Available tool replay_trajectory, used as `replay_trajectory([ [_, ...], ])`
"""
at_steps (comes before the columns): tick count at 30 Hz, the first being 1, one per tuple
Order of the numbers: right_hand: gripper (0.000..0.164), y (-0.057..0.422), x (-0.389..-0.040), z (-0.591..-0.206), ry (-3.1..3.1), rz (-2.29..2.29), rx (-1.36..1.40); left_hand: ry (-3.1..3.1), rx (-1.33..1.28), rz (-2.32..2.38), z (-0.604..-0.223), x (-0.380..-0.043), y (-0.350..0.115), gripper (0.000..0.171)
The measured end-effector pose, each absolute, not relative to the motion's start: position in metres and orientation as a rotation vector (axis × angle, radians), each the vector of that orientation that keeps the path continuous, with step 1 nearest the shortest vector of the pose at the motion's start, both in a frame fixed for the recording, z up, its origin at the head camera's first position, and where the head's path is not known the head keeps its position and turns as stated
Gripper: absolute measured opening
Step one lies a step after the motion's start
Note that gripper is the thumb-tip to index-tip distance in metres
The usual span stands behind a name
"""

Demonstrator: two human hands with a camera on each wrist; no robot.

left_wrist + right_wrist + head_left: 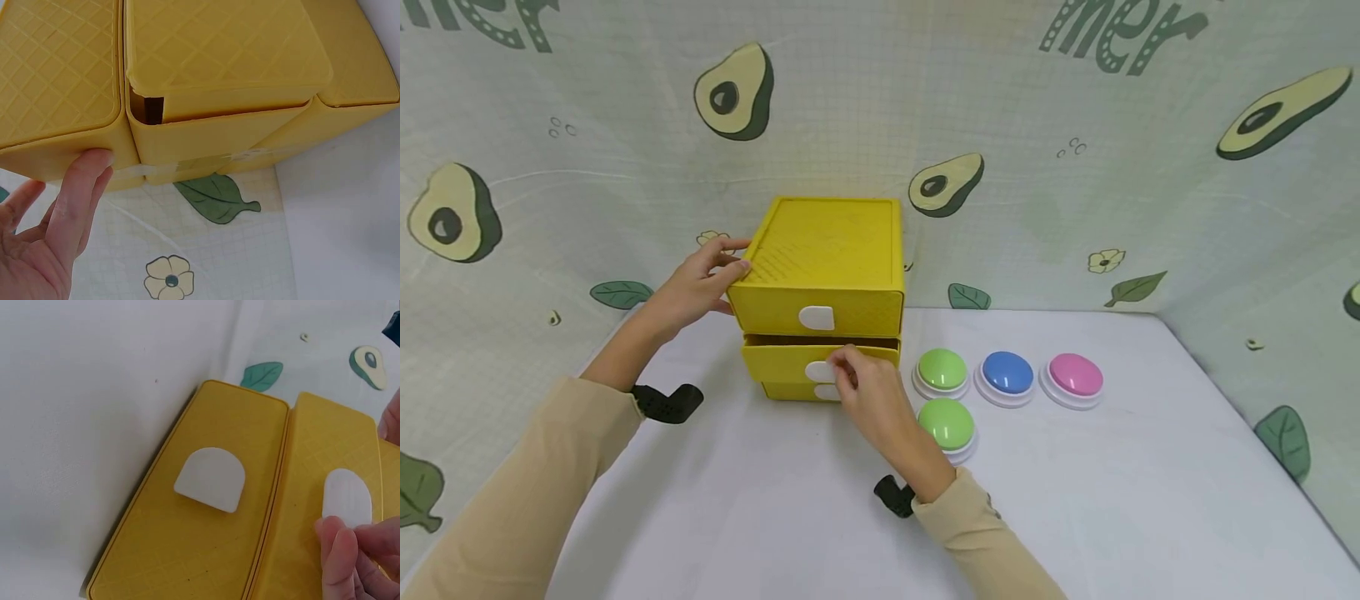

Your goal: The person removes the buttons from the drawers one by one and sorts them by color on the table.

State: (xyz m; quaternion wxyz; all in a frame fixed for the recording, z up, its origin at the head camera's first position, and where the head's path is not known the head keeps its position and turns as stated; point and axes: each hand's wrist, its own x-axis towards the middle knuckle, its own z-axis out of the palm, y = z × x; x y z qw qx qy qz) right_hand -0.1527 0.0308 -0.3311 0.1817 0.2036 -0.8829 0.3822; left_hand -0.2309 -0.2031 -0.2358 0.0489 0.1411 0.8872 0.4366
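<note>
A small yellow drawer cabinet (835, 242) with three stacked drawers stands near the back of the table. My left hand (692, 287) rests against its upper left side, fingers fairly straight, one fingertip touching the wall in the left wrist view. With thumb and fingers, my right hand (880, 400) pinches the white handle (347, 497) of the middle drawer (778, 364). That drawer sticks out partway, leaving a dark gap above its front. The top drawer (767, 310) and bottom drawer (156, 550) sit closed, each with a white handle. What the drawers hold is hidden.
Right of the cabinet stand a green push button (942, 369), a blue push button (1007, 372) and a pink push button (1076, 375) in a row. Another green button (947, 423) sits beside my right hand. An avocado-print cloth (850, 100) hangs behind the white table (1150, 467).
</note>
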Motion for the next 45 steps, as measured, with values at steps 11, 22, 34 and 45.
replay_trajectory([
  [11,0.01,0.03,-0.162,-0.333,-2.493,1.087,0.558,2.717,0.423,1.323,-0.236,-0.231,-0.203,0.055],
  [22,0.011,0.03,-0.168,-0.335,-2.457,1.09,0.554,2.707,0.446,1.337,-0.236,-0.231,-0.202,0.055],
  [34,0.011,0.028,-0.168,-0.337,-2.449,1.106,0.508,2.715,0.434,1.324,-0.237,-0.23,-0.202,0.056],
  [45,0.017,0.031,-0.165,-0.333,-2.533,1.181,0.531,2.726,0.418,1.323,-0.236,-0.229,-0.203,0.054],
])
